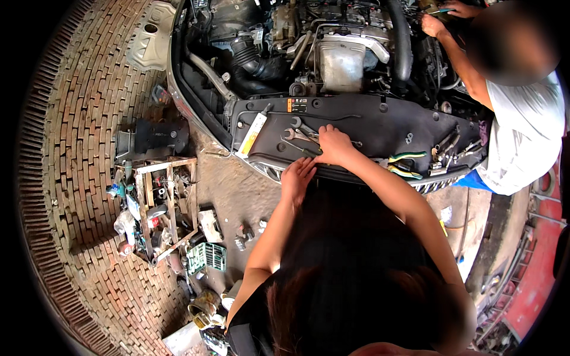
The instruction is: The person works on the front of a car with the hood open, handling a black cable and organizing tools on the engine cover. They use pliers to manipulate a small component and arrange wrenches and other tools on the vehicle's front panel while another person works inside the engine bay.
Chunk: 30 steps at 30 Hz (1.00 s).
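Observation:
My right hand [333,144] reaches over the black panel [356,114] across the car's front, fingers curled down over the tools. What it grips is hidden under the palm. Two open-end wrenches, one dull wrench [291,134] and one darker wrench [296,122], point out leftward from beneath it. A thin screwdriver [304,151] lies beside its thumb. My left hand [298,174] rests at the panel's front edge, fingers stretched and close together, with nothing visible in it. Its fingertips come near the right thumb.
A white-and-yellow tube [253,133] lies left on the panel; green-yellow pliers [406,156] and loose sockets [444,148] lie right. Beyond is the engine [342,59]. A co-worker [519,121] in white reaches into the bay. A cluttered metal rack [170,207] and green tool case [206,257] stand left.

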Motion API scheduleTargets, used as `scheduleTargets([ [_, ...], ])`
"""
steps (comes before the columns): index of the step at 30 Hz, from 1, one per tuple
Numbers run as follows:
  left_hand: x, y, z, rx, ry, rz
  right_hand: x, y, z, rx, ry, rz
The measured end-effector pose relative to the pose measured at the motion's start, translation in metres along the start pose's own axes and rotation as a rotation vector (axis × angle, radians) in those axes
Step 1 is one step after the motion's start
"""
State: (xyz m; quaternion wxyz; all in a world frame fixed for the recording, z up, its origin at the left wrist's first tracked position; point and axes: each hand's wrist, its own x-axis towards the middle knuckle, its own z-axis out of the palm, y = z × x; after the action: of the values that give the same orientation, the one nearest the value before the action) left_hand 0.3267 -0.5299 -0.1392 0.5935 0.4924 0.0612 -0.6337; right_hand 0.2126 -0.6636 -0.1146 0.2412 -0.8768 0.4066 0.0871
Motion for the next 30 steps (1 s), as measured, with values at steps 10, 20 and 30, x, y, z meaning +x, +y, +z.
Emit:
scheduleTargets([
  [10,0.002,-0.003,0.009,0.028,0.024,0.056,0.004,-0.007,0.007,0.022,0.0,0.06],
  [20,0.037,0.061,-0.019,1.016,0.403,0.974,0.001,-0.016,0.009,0.005,-0.014,0.126],
  [30,0.077,0.095,-0.059,1.521,0.633,1.101,-0.001,-0.015,0.005,0.051,-0.003,0.114],
])
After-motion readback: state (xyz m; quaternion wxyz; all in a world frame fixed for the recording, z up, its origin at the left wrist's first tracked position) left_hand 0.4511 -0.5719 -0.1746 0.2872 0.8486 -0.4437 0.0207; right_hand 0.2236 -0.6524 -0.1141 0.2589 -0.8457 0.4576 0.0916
